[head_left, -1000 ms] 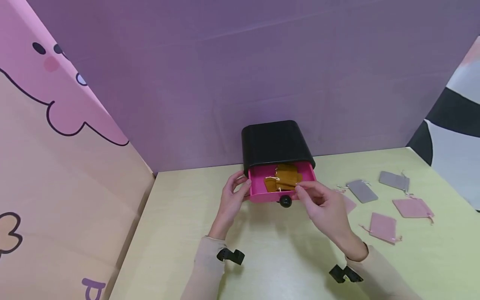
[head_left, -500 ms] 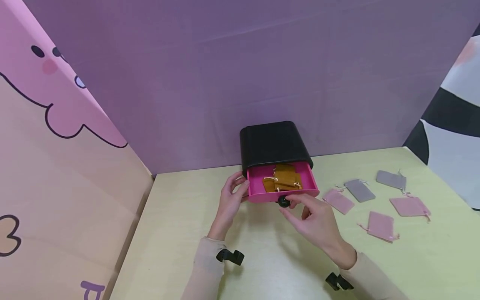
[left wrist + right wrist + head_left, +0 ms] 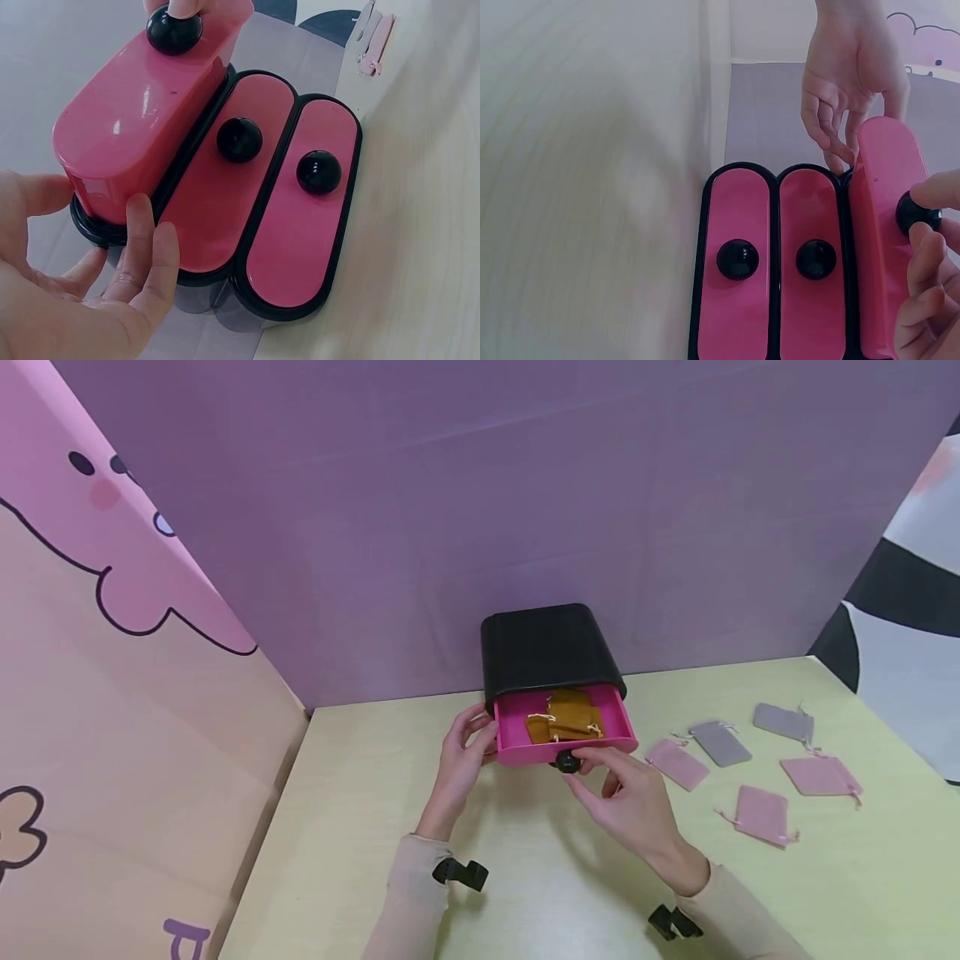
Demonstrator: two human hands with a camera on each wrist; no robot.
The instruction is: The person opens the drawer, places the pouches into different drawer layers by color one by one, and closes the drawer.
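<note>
**Top drawer standing partly out of a black cabinet**

At the cabinet's left side, the left hand rests with its fingers spread around the drawer's left end and the adjoining black rim; which fingertips bear on which surface cannot be fully told. The pink drawer projects from the top of the cabinet's front. Inside it, just forward of the cabinet's opening, mustard pouches lie in an overlapping pile. Beneath, two lower drawers sit closed within the cabinet. In front of the cabinet, the right hand pinches the drawer's black knob between thumb and fingers. To the cabinet's right, on the tabletop, lie three pink pouches and two grey pouches, one pink pouch just beside the right hand.

Likely hazards: inward pressure on the knob could trap the left fingers against the cabinet's rim; an uneven push could skew the drawer and bind it; a raised pouch or stray cord could catch on the cabinet's upper edge; too strong an outward pull could free the drawer and spill the pile.
</note>
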